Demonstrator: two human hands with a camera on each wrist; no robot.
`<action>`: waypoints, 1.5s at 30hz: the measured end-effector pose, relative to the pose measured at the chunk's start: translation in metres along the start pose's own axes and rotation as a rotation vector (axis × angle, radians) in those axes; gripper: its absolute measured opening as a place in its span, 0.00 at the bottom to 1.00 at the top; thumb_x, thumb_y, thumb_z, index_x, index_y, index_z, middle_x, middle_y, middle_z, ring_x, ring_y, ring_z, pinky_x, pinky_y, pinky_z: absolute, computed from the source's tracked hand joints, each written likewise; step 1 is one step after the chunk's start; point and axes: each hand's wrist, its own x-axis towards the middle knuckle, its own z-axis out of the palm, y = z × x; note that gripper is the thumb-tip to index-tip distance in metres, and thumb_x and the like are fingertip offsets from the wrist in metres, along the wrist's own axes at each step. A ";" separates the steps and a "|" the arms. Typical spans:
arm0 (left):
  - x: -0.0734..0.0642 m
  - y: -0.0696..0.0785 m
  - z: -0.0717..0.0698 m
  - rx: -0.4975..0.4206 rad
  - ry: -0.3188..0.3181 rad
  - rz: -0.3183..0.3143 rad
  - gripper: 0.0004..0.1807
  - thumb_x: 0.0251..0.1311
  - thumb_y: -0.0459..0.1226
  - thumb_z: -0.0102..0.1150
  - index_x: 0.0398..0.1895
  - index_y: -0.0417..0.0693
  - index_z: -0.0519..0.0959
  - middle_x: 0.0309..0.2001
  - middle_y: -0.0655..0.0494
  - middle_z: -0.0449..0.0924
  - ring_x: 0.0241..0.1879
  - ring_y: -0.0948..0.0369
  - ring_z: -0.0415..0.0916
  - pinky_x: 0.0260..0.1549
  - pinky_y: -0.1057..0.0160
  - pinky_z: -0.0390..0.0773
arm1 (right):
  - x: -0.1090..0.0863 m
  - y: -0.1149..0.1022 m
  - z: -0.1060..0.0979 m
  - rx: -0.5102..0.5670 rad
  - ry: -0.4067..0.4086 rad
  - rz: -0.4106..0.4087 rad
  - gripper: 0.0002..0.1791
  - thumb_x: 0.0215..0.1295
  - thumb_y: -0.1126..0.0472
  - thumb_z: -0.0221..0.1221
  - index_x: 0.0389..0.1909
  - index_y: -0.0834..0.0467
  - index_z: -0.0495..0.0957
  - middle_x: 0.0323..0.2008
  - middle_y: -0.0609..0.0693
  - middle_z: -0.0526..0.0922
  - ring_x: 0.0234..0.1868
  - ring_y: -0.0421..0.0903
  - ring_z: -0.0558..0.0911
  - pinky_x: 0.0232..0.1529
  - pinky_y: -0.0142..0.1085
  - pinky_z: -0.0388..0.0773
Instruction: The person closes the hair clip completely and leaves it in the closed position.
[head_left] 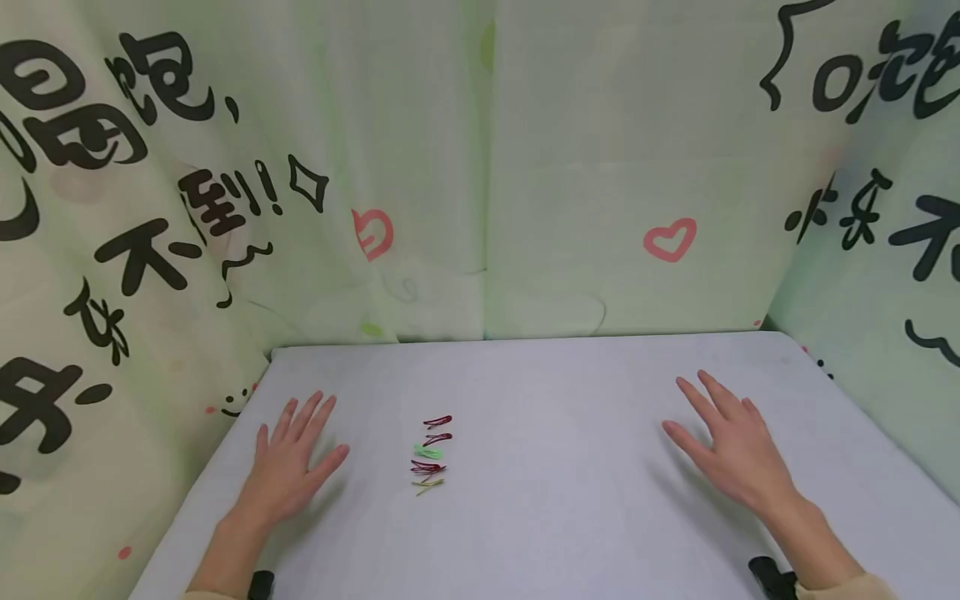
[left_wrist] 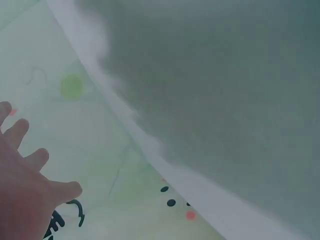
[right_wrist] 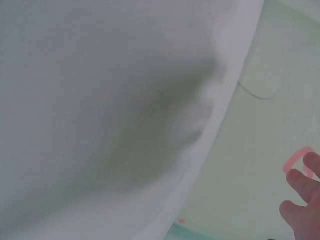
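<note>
In the head view, a short column of small items that look like hair clips lies on the white table, left of the middle. Farthest back is a dark red clip (head_left: 438,422), with a second dark red clip (head_left: 438,438) just in front. Nearer come a light green bunch (head_left: 428,452), a dark red bunch (head_left: 427,468) and yellowish crossed pins (head_left: 428,484). My left hand (head_left: 288,467) hovers to their left, fingers spread and holding nothing. Far to their right, my right hand (head_left: 731,450) is also spread above the table, holding nothing.
The white table (head_left: 555,500) reaches back to a pale green curtain (head_left: 570,167) with black lettering and red hearts. More curtain hangs along the left and right sides. Both hands cast soft shadows on the tabletop, and a black strap (head_left: 772,577) sits at the right wrist.
</note>
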 end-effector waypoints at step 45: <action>0.030 0.041 0.035 -0.385 -0.286 0.212 0.11 0.59 0.37 0.73 0.44 0.51 0.84 0.39 0.64 0.82 0.41 0.58 0.76 0.45 0.52 0.75 | 0.023 -0.040 0.019 0.158 -0.008 -0.038 0.33 0.68 0.52 0.65 0.70 0.60 0.69 0.69 0.64 0.67 0.67 0.68 0.67 0.59 0.66 0.64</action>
